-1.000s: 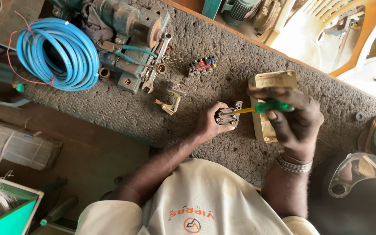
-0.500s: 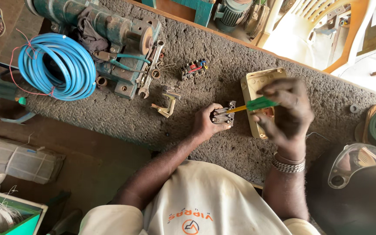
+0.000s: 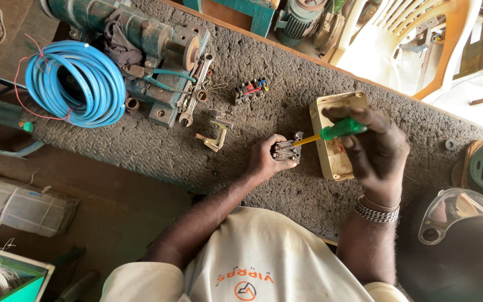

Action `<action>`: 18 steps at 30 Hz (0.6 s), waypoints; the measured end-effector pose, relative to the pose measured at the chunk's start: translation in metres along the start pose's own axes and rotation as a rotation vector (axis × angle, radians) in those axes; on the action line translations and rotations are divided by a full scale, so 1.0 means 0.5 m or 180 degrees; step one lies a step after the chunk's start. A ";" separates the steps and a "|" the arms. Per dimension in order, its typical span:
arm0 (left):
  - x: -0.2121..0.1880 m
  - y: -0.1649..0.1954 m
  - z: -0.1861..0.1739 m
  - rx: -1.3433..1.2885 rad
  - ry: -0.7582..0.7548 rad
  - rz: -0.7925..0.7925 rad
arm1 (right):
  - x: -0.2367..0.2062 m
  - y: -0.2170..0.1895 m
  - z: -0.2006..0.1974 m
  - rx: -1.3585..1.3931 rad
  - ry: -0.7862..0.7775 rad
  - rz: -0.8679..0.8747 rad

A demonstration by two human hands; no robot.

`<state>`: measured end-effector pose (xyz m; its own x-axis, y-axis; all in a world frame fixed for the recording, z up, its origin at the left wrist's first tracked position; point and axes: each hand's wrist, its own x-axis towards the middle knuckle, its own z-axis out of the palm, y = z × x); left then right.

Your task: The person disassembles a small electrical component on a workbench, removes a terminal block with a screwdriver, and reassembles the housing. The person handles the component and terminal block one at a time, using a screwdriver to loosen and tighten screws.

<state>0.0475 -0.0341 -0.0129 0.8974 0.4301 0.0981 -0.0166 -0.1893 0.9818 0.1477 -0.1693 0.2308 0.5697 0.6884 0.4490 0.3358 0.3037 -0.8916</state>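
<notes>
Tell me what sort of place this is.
Most likely an electrical or motor repair workshop. A rough workbench holds a coil of blue cable, a greenish machine and a wrench; the right hand drives a green screwdriver into a small switch part held by the left hand.

Rough grey workbench (image 3: 308, 72), plastic chair (image 3: 420, 45), sunlight

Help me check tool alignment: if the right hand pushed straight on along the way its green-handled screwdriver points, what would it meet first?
The right hand aims the green-handled screwdriver leftward at the small switch block pinched in the left hand. The tip looks already at the block, so that comes first; depth is hard to judge.
</notes>
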 end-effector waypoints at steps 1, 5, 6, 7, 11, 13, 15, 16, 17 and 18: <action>0.001 0.001 0.001 0.0044 0.0011 0.0047 | -0.003 0.001 -0.001 -0.0281 -0.0099 -0.0222; 0.001 0.000 0.002 -0.0023 -0.0045 -0.0107 | -0.019 0.023 0.004 -0.1459 0.0294 -0.0478; 0.000 -0.001 0.001 -0.0027 -0.0042 -0.0107 | -0.022 0.029 0.004 -0.1756 0.0591 -0.0385; 0.001 -0.002 0.003 -0.0037 -0.0037 -0.0099 | -0.023 0.034 -0.002 -0.1350 0.0244 -0.0487; 0.002 -0.009 0.002 0.0092 0.0011 -0.0007 | -0.018 0.050 -0.016 -0.0556 -0.0704 -0.0699; -0.001 -0.008 0.005 0.0056 0.0100 0.0101 | -0.018 0.056 -0.015 -0.0987 -0.0655 -0.1023; -0.004 -0.005 0.008 0.0154 0.0196 0.0079 | -0.019 0.066 -0.007 -0.1769 -0.0299 -0.1677; -0.004 -0.004 0.008 0.0209 0.0245 0.0071 | -0.024 0.069 -0.003 -0.1706 -0.0124 -0.1286; -0.004 -0.002 0.008 0.0247 0.0265 0.0028 | -0.032 0.072 0.001 -0.1641 0.0046 -0.0895; -0.004 0.000 0.008 0.0285 0.0287 -0.0014 | -0.040 0.074 0.001 -0.1569 0.0212 -0.0507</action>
<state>0.0474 -0.0384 -0.0139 0.8540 0.5081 0.1120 0.0304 -0.2636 0.9641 0.1485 -0.1716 0.1886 0.5239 0.6107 0.5938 0.7263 0.0440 -0.6860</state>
